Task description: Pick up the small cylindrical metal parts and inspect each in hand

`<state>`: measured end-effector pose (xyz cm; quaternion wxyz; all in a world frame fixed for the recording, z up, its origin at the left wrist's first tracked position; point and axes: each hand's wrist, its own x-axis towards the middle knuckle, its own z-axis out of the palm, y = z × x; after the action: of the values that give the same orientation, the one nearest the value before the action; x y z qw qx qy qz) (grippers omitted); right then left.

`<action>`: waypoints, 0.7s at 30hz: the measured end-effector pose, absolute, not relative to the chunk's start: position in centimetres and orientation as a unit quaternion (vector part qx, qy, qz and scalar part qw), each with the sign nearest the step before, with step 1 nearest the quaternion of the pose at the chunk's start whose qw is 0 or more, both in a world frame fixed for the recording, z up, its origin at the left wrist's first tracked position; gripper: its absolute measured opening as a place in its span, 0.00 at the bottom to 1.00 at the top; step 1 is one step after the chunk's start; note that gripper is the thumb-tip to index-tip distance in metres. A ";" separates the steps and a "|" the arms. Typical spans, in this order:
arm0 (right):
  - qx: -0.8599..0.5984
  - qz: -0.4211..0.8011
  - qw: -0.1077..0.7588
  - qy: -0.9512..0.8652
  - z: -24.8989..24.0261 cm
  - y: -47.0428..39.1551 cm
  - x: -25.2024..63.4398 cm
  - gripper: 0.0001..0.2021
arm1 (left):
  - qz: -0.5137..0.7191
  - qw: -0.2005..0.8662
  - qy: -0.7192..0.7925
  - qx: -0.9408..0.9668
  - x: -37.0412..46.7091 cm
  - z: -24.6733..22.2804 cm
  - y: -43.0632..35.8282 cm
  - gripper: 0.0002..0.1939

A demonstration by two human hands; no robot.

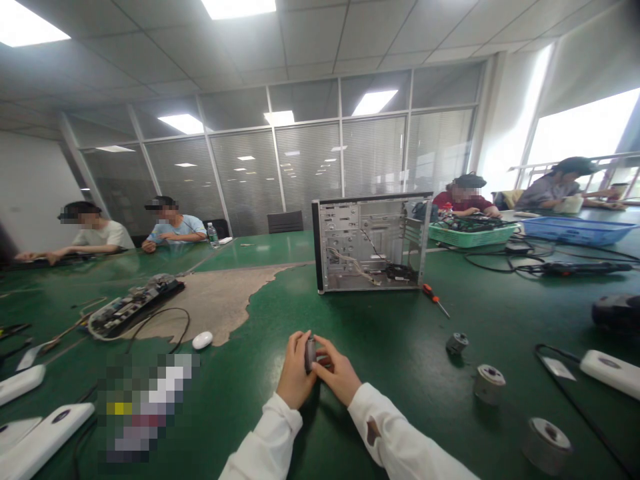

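In the head view, the left hand (pixel 296 375) and right hand (pixel 342 375) close their fingers around a small grey metal cylinder (pixel 310 355), held upright at the near middle of the desk (pixel 280 310); whether it touches the surface I cannot tell. The desktop is glossy green, its covering worn away in a ragged beige patch (pixel 217 293) on the left. An open computer case (pixel 343 220) stands beyond the hands, a screwdriver (pixel 434 298) just beside it. Behind, a glazed partition (pixel 310 160) with blinds spans the room under ceiling lights (pixel 239 8); a bright window (pixel 585 133) is at right.
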<state>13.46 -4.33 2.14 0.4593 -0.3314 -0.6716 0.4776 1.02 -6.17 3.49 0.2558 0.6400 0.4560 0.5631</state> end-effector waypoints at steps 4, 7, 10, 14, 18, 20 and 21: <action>-0.327 0.477 0.463 -0.672 2.1 -4.3 13.5 0.28 | 0.566 0.273 0.442 0.641 1.3 3.4 -6.2 0.30; -0.328 0.483 0.464 -0.666 2.1 -4.3 13.6 0.28 | 0.560 0.261 0.434 0.656 1.4 3.5 -6.3 0.31; -0.322 0.504 0.468 -0.651 1.9 -4.1 13.6 0.29 | 0.557 0.252 0.427 0.666 1.5 3.8 -6.5 0.33; -0.294 0.564 0.482 -0.603 1.4 -3.5 13.6 0.31 | 0.585 0.291 0.423 0.628 1.8 4.4 -6.8 0.32; -0.260 0.636 0.490 -0.536 1.1 -3.0 13.5 0.33 | 0.608 0.323 0.416 0.594 2.1 4.6 -6.9 0.30; -0.261 0.662 0.490 -0.503 1.2 -2.9 13.5 0.33 | 0.608 0.328 0.411 0.594 2.2 4.6 -6.8 0.29; -0.265 0.672 0.491 -0.487 1.3 -3.0 13.5 0.33 | 0.607 0.329 0.409 0.597 2.2 4.6 -6.8 0.29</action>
<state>13.53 -2.96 1.32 0.4910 -0.2648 -0.4865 0.6724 2.21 -6.83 4.55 0.3290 0.5970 0.4089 0.6067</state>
